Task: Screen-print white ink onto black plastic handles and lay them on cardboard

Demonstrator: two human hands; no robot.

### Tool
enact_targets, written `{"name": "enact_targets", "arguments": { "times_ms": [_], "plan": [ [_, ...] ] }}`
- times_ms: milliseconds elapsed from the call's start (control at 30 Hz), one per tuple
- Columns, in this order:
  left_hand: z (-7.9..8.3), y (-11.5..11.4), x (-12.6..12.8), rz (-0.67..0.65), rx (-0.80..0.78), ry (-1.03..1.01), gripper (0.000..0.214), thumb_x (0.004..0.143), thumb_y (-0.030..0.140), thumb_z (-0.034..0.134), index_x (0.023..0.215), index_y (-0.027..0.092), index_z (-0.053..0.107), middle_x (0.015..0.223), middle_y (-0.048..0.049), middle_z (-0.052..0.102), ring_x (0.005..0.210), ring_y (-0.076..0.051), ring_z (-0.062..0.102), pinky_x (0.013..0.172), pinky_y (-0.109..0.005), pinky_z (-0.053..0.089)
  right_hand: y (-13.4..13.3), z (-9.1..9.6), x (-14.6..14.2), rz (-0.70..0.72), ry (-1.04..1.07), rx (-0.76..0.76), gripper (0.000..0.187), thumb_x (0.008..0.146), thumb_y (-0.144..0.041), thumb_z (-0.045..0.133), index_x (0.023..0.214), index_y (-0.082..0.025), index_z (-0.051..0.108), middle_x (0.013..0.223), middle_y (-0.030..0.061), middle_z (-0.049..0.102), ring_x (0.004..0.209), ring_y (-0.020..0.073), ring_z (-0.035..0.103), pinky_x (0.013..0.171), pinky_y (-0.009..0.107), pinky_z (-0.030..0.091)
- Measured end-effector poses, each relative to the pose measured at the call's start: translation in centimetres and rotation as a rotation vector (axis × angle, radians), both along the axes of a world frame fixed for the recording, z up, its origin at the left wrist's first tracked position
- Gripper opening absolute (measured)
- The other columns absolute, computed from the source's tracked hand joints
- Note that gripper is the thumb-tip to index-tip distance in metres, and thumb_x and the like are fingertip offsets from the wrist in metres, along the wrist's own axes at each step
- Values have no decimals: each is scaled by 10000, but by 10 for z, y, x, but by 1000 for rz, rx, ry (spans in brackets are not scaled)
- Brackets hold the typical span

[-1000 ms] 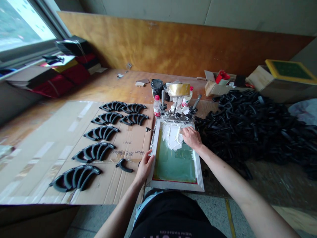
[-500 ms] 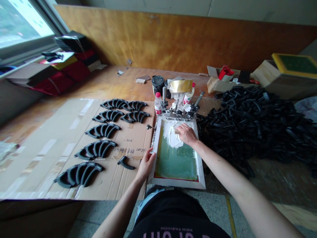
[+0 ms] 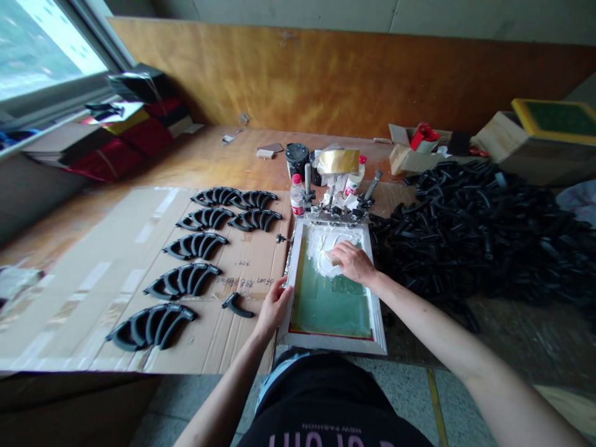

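Pressing a pale scraper (image 3: 332,257) into thick white paste (image 3: 326,239), the right hand (image 3: 356,264) is clenching it at the far end of the screen frame (image 3: 379,313). The left hand (image 3: 274,304) fingers are gripping the frame's left rail at the bench (image 3: 195,161) edge.

Risks: the frame may be shifting if that grip is slackening, smearing the print; excess paste may be flooding the smooth green mesh (image 3: 330,304).

Nearby: glossy black curved, ribbed parts (image 3: 184,280) are lying on cardboard (image 3: 93,279).

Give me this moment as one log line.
left hand grips frame left edge | right hand holds scraper in white paste on screen | black parts in rows on cardboard, pile at right
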State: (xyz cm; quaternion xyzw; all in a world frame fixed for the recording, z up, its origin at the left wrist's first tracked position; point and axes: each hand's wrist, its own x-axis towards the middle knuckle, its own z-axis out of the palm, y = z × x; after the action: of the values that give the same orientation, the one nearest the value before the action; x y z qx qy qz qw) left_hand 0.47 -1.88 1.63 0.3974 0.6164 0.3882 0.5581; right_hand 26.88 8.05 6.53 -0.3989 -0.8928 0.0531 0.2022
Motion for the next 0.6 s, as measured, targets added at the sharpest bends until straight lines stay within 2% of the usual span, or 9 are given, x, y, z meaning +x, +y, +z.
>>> {"name": "enact_targets", "arguments": {
  "times_ms": [100, 167, 233, 300, 367, 433, 500, 600],
  "plan": [
    [6, 0, 2, 16, -23, -13, 646, 766, 569, 607, 1256, 158, 525, 805, -30, 668, 713, -164, 615, 611, -250, 464, -14, -8, 4, 106, -29, 9, 242, 797, -34, 507, 948, -156, 652, 906, 85, 632, 952, 223, 534, 814, 324, 454],
    [10, 1, 3, 23, -31, -14, 641, 756, 571, 617, 1240, 159, 536, 784, -23, 666, 685, -159, 609, 587, -242, 454, -17, -3, 7, 155, -46, -46, 217, 817, -61, 524, 950, -171, 655, 886, 65, 638, 929, 207, 552, 804, 305, 454],
    [16, 1, 3, 25, -41, -20, 642, 744, 571, 631, 1230, 161, 545, 772, -19, 669, 667, -158, 607, 578, -239, 449, -6, 9, 4, 107, -47, -92, 154, 847, -130, 565, 951, -195, 659, 883, 45, 650, 906, 193, 573, 787, 288, 452],
    [26, 1, 2, 20, -52, -40, 681, 729, 568, 653, 1266, 169, 526, 773, -16, 675, 660, -162, 609, 574, -238, 443, 15, 22, -2, -29, -28, -98, 195, 856, -220, 618, 1048, -227, 656, 936, 36, 669, 915, 191, 591, 782, 283, 450],
    [39, 1, -1, 7, -51, -68, 731, 727, 567, 663, 1329, 192, 487, 785, -12, 677, 654, -163, 607, 563, -234, 432, 42, 34, -5, -187, -22, -82, 387, 840, -275, 661, 1222, -273, 598, 998, 34, 679, 910, 196, 606, 775, 284, 448],
    [57, 3, -3, 6, -16, -80, 684, 756, 580, 632, 1319, 209, 516, 826, -15, 678, 661, -155, 596, 561, -228, 424, 65, 42, 4, -326, -15, -55, 513, 839, -306, 665, 1332, -293, 522, 1020, 39, 685, 856, 195, 622, 749, 284, 450],
    [77, 8, -3, 26, 42, -73, 581, 798, 612, 564, 1204, 198, 611, 865, -21, 675, 659, -141, 575, 563, -226, 420, 78, 44, 27, -474, 45, -12, 479, 880, -319, 609, 1346, -256, 514, 998, 52, 697, 788, 179, 631, 724, 272, 453],
    [109, 28, 4, 80, 131, -117, 574, 830, 664, 467, 1070, 176, 653, 858, -29, 666, 619, -131, 551, 543, -236, 423, 73, 36, 69, -690, 154, 30, 337, 948, -246, 463, 1216, -93, 600, 866, 82, 718, 673, 134, 621, 634, 211, 455]
  ]
}}
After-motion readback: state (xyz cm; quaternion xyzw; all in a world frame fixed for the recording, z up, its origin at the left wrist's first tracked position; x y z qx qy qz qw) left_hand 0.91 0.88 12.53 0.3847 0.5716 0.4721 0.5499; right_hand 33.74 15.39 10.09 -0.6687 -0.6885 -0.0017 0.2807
